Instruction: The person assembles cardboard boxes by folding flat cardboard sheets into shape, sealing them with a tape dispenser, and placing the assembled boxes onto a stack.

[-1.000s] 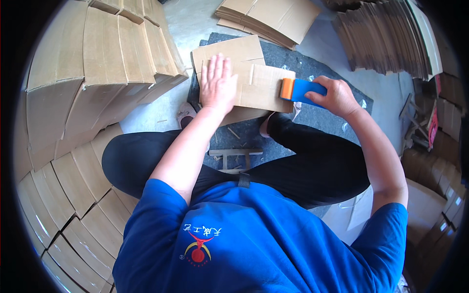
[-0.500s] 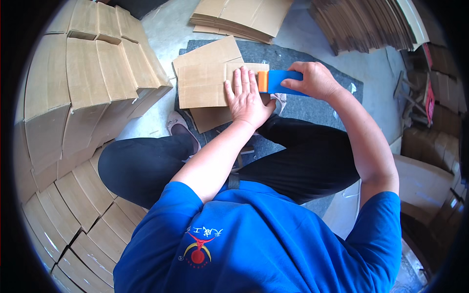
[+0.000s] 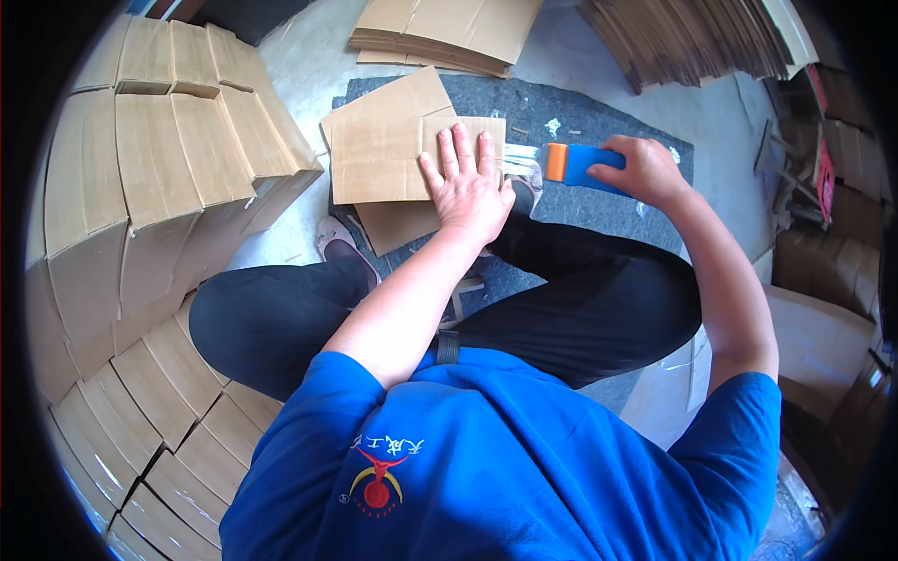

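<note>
My left hand point(image 3: 468, 192) lies flat with spread fingers on the right part of a brown cardboard carton point(image 3: 379, 161). To its right, my right hand point(image 3: 647, 170) grips the blue body of a tape dispenser point(image 3: 599, 168) with an orange front. A strip of clear, shiny tape point(image 3: 522, 159) stretches between the carton's right edge and the dispenser. Another cardboard piece point(image 3: 412, 91) shows beneath the carton at an angle. What lies under my left palm is hidden.
Piled cardboard boxes point(image 3: 168, 154) line the left side, with more in rows at the lower left. Flat cardboard point(image 3: 449, 28) is stacked beyond the dark mat point(image 3: 608, 126). Upright cardboard sheets point(image 3: 692, 42) stand at the far right. My knees flank the mat's near side.
My right hand has drawn the tape dispenser to the right, away from the carton, and a length of tape now shows between them. My left hand still presses on the carton.
</note>
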### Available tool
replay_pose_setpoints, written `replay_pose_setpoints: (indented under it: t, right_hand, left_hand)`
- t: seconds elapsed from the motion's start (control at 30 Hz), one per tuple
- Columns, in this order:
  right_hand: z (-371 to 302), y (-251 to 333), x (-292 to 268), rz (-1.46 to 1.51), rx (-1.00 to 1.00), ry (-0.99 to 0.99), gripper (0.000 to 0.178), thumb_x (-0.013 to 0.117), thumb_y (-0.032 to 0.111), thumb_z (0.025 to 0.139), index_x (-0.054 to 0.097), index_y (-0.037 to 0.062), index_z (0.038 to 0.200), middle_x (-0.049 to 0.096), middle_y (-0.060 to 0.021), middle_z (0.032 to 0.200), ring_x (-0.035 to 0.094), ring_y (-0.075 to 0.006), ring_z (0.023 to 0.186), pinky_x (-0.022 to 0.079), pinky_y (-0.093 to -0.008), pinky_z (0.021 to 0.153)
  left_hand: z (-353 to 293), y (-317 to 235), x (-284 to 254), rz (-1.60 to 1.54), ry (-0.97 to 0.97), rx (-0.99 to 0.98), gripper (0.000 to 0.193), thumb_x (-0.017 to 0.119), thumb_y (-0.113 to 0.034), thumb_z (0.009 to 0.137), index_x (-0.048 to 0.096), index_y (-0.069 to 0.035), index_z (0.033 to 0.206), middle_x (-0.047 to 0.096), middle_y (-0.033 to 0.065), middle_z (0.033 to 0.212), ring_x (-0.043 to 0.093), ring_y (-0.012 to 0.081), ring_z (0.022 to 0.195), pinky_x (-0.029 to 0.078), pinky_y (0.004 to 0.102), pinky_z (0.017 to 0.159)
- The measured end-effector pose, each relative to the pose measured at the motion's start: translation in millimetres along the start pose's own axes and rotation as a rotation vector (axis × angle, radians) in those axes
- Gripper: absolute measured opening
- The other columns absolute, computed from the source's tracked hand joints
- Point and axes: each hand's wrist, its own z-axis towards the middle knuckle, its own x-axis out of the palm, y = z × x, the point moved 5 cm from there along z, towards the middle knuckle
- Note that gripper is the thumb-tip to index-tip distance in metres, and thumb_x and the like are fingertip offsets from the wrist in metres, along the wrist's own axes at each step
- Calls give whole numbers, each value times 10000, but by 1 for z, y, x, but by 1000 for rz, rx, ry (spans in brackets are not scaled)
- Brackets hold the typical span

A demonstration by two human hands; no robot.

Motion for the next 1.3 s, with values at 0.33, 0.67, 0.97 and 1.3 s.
replay_pose_setpoints:
  t: [0.33,0.67,0.97,1.3]
  right_hand:
    - [44,87,39,-123,133,33,287,632,361,833,695,101,937,728,-131,880,711,-317,858,569,-427,763]
    - [36,105,134,-178,-18,30,291,484,179,929,545,40,1177,727,-148,964,718,-328,861,557,-410,740]
    - [64,93,147,-258,49,100,492,485,187,954,416,61,1424,733,-93,998,724,-243,905,545,-405,728]
    - [67,93,127,-175,-39,117,439,519,187,946,470,-3,1338,731,-143,1001,722,-270,925,563,-377,746]
  left_hand:
    - [-6,-3,-12,-1,71,56,991,733,-504,785,212,-187,1566,60,239,1616,13,412,1504,13,656,1149]
    - [-6,6,14,200,-99,79,1059,796,-371,728,189,-150,1567,99,134,1640,69,387,1505,52,682,1143]
    - [1,-3,-14,96,64,61,1006,791,-357,757,218,-165,1561,135,130,1633,79,375,1507,75,677,1146]
    - [8,-7,-13,123,67,33,1031,792,-412,746,213,-153,1559,130,146,1630,82,377,1506,75,666,1150]
